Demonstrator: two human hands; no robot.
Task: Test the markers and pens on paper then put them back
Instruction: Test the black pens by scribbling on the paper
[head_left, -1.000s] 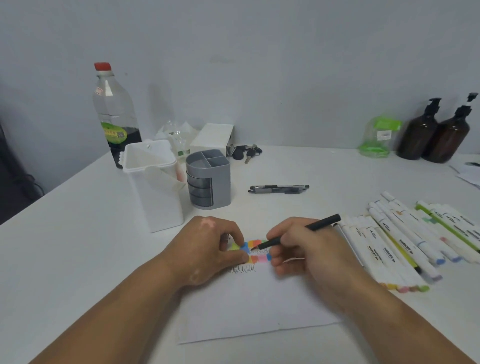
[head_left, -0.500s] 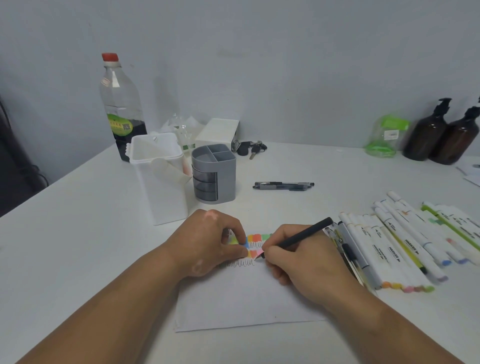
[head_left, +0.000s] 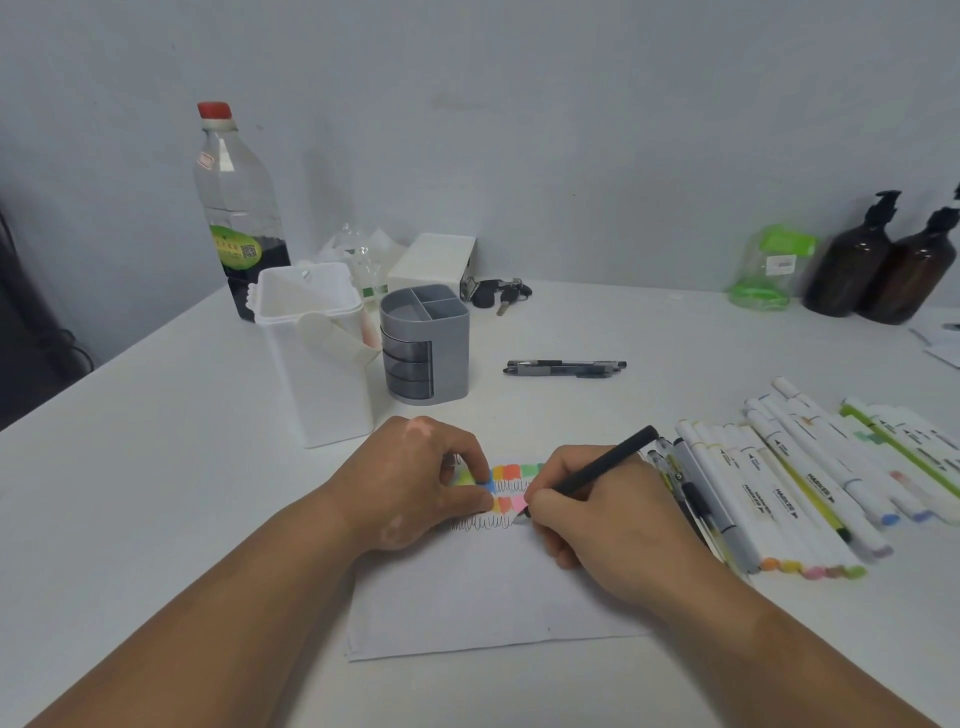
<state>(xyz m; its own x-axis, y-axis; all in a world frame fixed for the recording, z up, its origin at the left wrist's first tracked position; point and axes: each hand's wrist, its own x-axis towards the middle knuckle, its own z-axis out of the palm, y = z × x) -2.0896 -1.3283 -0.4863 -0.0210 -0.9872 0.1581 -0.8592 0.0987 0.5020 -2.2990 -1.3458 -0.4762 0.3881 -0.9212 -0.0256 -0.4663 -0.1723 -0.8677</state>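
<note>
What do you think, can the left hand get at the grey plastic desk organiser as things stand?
Probably yes. The left hand rests on the white paper, and the grey plastic desk organiser stands just beyond it with bare white table between.

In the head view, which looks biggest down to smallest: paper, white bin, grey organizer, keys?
1. paper
2. white bin
3. grey organizer
4. keys
The paper lies nearest the camera, which may flatter it.

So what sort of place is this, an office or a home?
Probably an office or study desk: a grey pen holder on a white table, rows of markers, and paper being scribbled on with a black pen.
</note>
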